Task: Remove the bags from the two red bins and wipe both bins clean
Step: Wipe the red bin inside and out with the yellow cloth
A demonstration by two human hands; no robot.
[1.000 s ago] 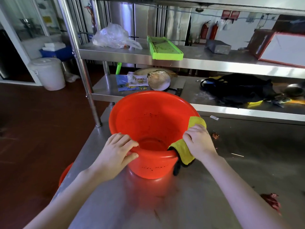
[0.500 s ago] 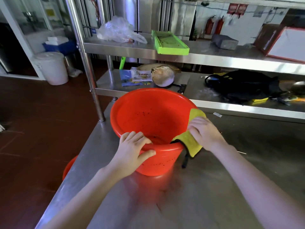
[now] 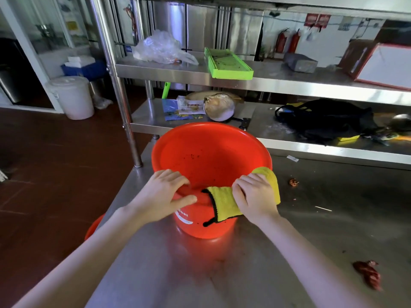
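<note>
A red bin (image 3: 206, 152) stands upright on the steel table (image 3: 255, 263), with no bag in it and dark specks on its inner wall. My left hand (image 3: 164, 194) grips the near rim, fingers over the edge and thumb on the outer wall. My right hand (image 3: 253, 196) presses a yellow cloth with black trim (image 3: 222, 203) over the near right rim, fingers curled on it. The cloth hangs down the outside of the bin. Below the table's left edge, on the floor, part of a second red bin (image 3: 94, 227) shows.
Red food scraps (image 3: 368, 274) and a small bit (image 3: 293, 182) lie on the table to the right. Behind the bin runs a steel shelf rack (image 3: 311, 143) with a black bag (image 3: 329, 121), a green tray (image 3: 226, 65) and a clear plastic bag (image 3: 160, 48). A white bucket (image 3: 72, 96) stands on the floor.
My right hand has slid the yellow cloth along the rim toward me and to the left. My left hand has shifted right along the near rim. The bin stays upright.
</note>
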